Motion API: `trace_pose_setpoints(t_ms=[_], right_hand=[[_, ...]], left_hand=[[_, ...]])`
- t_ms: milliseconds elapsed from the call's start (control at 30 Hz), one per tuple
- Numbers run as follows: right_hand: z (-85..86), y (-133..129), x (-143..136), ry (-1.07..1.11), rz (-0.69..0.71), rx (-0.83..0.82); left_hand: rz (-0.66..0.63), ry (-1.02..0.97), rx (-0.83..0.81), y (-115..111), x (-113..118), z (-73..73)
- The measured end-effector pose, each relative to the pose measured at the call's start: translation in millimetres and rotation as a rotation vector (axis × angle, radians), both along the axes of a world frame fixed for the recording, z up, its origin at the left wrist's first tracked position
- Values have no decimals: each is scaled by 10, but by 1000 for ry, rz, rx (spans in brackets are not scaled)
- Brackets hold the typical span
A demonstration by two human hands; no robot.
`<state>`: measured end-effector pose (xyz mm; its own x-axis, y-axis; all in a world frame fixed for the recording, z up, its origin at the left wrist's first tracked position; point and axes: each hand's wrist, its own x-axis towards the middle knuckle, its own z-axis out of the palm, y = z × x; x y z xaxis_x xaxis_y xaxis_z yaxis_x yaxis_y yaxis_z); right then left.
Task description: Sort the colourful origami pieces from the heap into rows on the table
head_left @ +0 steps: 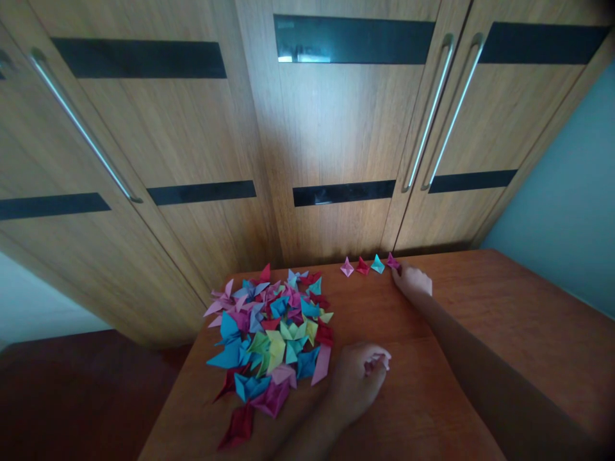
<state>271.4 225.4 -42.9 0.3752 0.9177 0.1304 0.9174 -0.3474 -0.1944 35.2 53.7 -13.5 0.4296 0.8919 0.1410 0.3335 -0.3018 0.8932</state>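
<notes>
On the table (413, 358), most folded papers (283, 336) lie heaped and unaligned, the left hand (358, 381) curled, contents undeterminable, the right hand (414, 283) pinching the magenta piece (393, 261), fourth and last in the only row (377, 264), near the far edge.

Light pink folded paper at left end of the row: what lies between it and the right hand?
In the head view, three folded papers lie between them: a red one, a turquoise one, and a magenta one at the right hand's fingers.
</notes>
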Motion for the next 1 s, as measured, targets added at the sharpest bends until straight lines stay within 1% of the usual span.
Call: trace_pose_setpoints(t_ms=[200, 300, 400, 500, 600, 700, 767, 833, 867, 933, 1000], right_hand=[[16, -24, -1, 36, -11, 31], [23, -103, -16, 168, -122, 151], [14, -266, -82, 270, -217, 266], [-19, -481, -220, 303, -186, 296], [-75, -684, -389, 376, -48, 324], [-129, -826, -522, 478, 147, 342], [-144, -874, -571, 510, 230, 324], [-137, -892, -592, 520, 265, 307], [-128, -894, -596, 523, 272, 305], [-103, -893, -598, 531, 277, 307], [-80, -892, -600, 535, 281, 305]], left_hand=[[-7, 9, -8, 28, -7, -22], [1, -10, -24, 47, -13, -57], [7, -34, -9, 47, -1, -95], [24, -37, 25, 22, 14, -94], [46, 42, 97, -3, -53, -1], [94, 234, 291, 5, -298, 188], [193, 368, 432, 28, -564, 338], [335, 485, 502, 59, -876, 471], [364, 533, 526, 76, -1035, 522], [361, 603, 570, 109, -1329, 586], [333, 664, 580, 140, -1558, 602]])
